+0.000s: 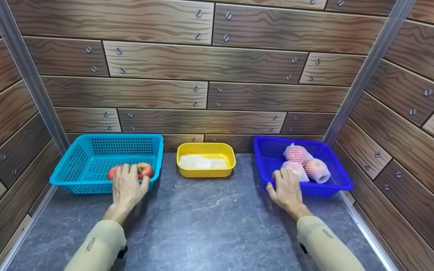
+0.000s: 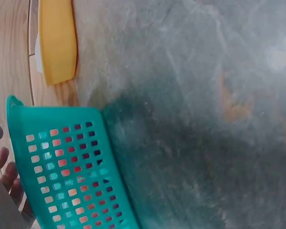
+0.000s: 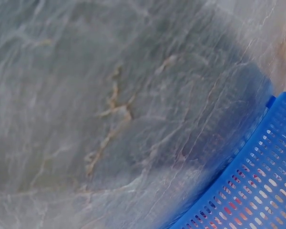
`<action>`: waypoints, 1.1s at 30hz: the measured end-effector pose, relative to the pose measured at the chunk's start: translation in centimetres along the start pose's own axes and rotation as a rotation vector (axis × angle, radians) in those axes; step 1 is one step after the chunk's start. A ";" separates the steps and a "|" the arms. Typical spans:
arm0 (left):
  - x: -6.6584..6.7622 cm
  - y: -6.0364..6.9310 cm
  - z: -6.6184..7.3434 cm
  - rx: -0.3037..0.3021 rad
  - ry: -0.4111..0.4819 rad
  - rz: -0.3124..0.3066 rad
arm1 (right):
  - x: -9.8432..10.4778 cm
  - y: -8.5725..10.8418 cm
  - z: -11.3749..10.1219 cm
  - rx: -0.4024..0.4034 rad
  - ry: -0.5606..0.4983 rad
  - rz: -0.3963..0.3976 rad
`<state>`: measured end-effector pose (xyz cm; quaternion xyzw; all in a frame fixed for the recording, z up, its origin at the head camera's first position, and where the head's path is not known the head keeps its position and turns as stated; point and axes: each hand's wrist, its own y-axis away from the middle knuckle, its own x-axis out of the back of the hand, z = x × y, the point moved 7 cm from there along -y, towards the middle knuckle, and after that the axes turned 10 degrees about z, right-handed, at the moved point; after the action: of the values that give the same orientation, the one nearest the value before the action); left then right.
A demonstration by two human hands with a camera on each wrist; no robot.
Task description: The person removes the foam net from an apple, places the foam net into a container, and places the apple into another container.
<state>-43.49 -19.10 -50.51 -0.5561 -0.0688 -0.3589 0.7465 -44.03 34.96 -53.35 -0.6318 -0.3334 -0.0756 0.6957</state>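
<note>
My left hand point(image 1: 127, 190) reaches over the near rim of the teal basket point(image 1: 89, 188), its fingers above red apples point(image 1: 146, 170) and partly hiding them. In the left wrist view, fingers point(image 2: 10, 179) show past the wall of the same basket; whether they touch an apple is unclear. At the near left side of the blue basket point(image 1: 339, 184) is my right hand point(image 1: 288, 192), fingers over the rim and thumb spread to the left. Three round fruits in foam nets point(image 1: 317, 170) lie inside, close to its fingertips. I see nothing held in this hand.
A small yellow basket point(image 1: 206, 173) stands between the two larger ones against the back wall, with white foam nets point(image 1: 194, 162) in it. Wood-patterned walls point(image 1: 156, 60) enclose the grey marbled table point(image 1: 209, 218) at the back and sides.
</note>
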 end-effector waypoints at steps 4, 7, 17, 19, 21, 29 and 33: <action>-0.7 0.7 0.1 0.010 -0.017 -0.014 | 0.0 0.0 0.0 -0.008 0.000 0.000; -1.6 1.0 -0.2 0.055 -0.029 -0.099 | 0.0 0.0 0.1 -0.007 -0.003 0.008; -3.2 1.3 -0.8 0.105 -0.072 -0.253 | -0.1 0.0 0.1 0.002 -0.006 0.026; -3.3 1.4 -0.8 0.092 -0.083 -0.253 | 0.0 0.0 0.0 0.003 -0.005 0.030; -3.3 1.5 -0.7 0.079 -0.091 -0.249 | 0.1 0.1 0.0 0.001 -0.003 0.033; -3.4 1.5 -0.8 0.075 -0.119 -0.253 | 0.2 -0.1 0.1 -0.001 -0.024 0.003; -3.5 1.5 -0.8 0.084 -0.133 -0.285 | 0.5 -0.5 0.2 -0.025 -0.070 -0.027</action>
<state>-45.39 -18.05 -53.74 -0.5315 -0.2110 -0.4204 0.7044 -44.00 35.22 -52.73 -0.6380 -0.3651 -0.0671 0.6747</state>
